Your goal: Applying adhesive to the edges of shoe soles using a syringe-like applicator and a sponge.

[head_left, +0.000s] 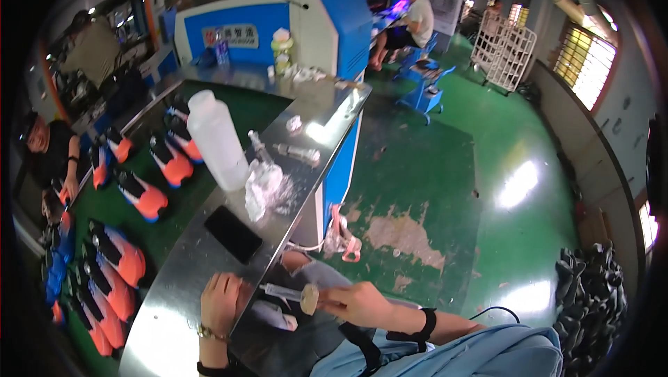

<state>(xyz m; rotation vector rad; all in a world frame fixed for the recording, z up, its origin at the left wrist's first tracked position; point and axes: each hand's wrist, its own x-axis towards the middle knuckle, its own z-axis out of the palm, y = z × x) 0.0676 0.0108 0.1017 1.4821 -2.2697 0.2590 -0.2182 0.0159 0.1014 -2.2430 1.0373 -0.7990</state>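
Note:
My right hand [362, 304] is closed around the wide, yellowish plunger end of a syringe [282, 293], held just off the metal worktable's edge. Its narrow tip points left toward my left hand [221, 302]. That hand rests on the worktable [170, 307] at its near edge, fingers loosely bent and nothing seen in them. Just beyond it lies a black phone [234, 233]. Farther along the top are crumpled white plastic or tissue [263, 189], a tall white bottle [217, 142] and two more syringes, one [298, 153] lying near the right edge. Below the held syringe, a pale object on my lap is unclear.
Several orange and black shoe-shaped pieces [142, 196] stand on the green surface to the left. A co-worker's hand [69, 187] touches pieces there. Behind the table stands a blue and white machine [236, 25]. A seated person [417, 18] and a white rack [502, 50] are farther off.

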